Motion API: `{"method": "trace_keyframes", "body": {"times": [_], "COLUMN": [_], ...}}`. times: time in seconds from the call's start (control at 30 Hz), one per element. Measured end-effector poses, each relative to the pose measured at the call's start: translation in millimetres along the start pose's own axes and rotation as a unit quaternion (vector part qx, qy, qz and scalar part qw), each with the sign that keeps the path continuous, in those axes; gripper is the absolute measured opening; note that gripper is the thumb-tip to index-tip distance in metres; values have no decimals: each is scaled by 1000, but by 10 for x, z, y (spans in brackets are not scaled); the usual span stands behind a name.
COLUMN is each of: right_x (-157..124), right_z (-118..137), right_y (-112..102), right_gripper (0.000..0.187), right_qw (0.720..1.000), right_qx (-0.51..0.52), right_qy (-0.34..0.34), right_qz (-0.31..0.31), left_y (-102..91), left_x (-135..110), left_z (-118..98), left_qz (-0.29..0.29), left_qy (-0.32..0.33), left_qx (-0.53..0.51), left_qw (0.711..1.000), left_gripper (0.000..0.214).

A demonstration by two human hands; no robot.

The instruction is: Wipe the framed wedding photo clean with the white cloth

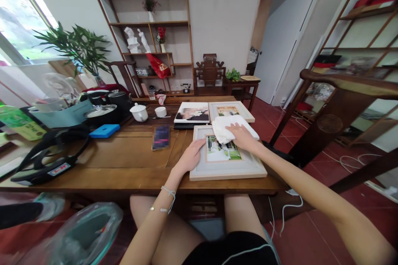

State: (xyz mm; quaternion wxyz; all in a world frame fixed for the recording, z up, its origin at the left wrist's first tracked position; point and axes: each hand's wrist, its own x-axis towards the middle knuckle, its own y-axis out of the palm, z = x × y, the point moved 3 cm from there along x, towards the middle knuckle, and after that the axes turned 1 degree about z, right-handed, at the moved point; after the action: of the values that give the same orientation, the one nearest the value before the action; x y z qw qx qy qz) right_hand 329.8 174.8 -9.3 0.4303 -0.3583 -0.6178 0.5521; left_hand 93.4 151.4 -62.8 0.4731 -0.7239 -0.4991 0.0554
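Note:
A pale wooden picture frame (228,172) with a photo (220,153) behind a white mat lies flat near the table's front edge. My left hand (191,155) holds its left side, fingers over the rim and the thumb hard to see. My right hand (241,134) presses a folded white cloth (222,126) onto the frame's upper right part, with the fingers on top of the cloth. The cloth covers the far rim there and part of the photo. Just behind lie a second pale frame (248,115) and a white-edged picture panel (192,112).
Left of the frame are a phone (161,137), a blue box (105,131), a black headset (49,161), a lidded white cup (139,112) and a small white bowl (161,112). A lined bin (90,232) stands below the table. A wooden chair (329,122) is at the right.

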Motion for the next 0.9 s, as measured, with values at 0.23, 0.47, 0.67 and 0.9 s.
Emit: {"method": "trace_keyframes", "body": {"times": [0.23,0.47,0.67,0.9], "right_x": [-1020,-1188,-407,136], "right_z": [566,720,334,188], "right_y": [-197,-434,-21,36], "right_gripper": [56,53,79,76], "right_qw": [993,994,994,995], "right_qx": [-52,19,84,91], "right_qy": [-47,-72,-68,-23], "right_qz": [100,77,12,42], "left_y": [27,41,34,34], "left_x": [-10,-10,-4,2], "left_z": [35,40,34,33], "left_qz": [-10,-4,1,3], "left_qy": [14,20,26,16], "left_qx": [-11,-8,-11,2], "left_qw": [1000,1000,1000,1000], "left_gripper": [63,63,65,66]}}
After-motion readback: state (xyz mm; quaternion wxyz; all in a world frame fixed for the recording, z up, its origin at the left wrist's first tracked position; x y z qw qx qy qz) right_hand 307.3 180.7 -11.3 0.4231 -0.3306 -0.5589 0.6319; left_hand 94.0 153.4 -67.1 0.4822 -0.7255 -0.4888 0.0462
